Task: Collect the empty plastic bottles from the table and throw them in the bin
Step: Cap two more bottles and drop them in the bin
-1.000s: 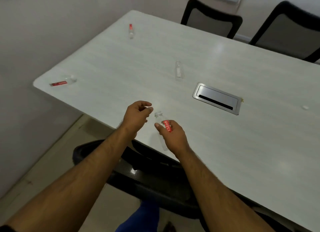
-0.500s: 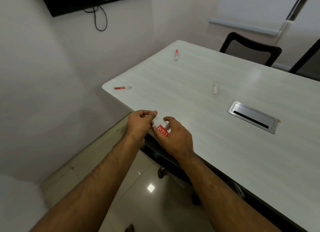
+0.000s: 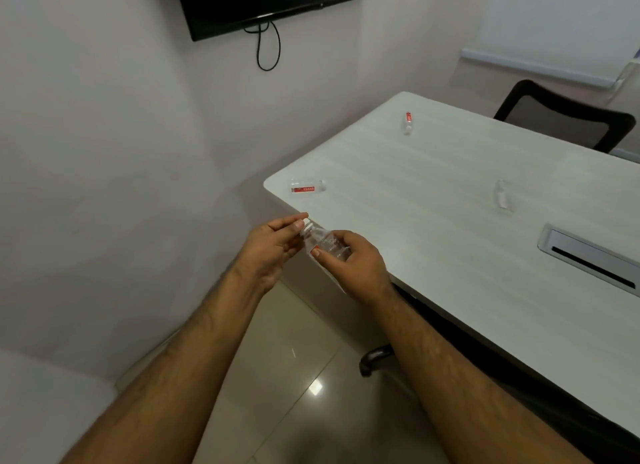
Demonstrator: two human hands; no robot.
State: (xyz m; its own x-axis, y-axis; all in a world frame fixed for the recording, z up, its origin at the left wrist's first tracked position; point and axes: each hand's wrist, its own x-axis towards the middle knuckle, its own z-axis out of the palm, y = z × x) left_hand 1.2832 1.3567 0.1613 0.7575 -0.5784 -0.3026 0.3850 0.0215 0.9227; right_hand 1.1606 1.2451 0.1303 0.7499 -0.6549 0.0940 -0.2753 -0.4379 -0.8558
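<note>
My right hand (image 3: 353, 262) grips a small clear plastic bottle (image 3: 323, 242) around its body, held over the table's near left edge. My left hand (image 3: 273, 247) pinches the bottle's white cap (image 3: 308, 223) with thumb and fingertips. Three more bottles lie on the white table (image 3: 450, 241): one with a red label (image 3: 306, 186) at the near left corner, one with a red label (image 3: 408, 122) at the far end, and a clear one (image 3: 501, 195) in the middle. No bin is in view.
A grey cable hatch (image 3: 588, 259) is set into the table at the right. A black chair (image 3: 564, 117) stands behind the far side, another chair base (image 3: 377, 358) under the table. A wall screen (image 3: 284, 2) hangs above, glossy floor tiles below.
My view has swung left and up, bringing the wall and screen into sight. My left hand has closed in onto the bottle's cap, and the bottle has tipped toward the left.
</note>
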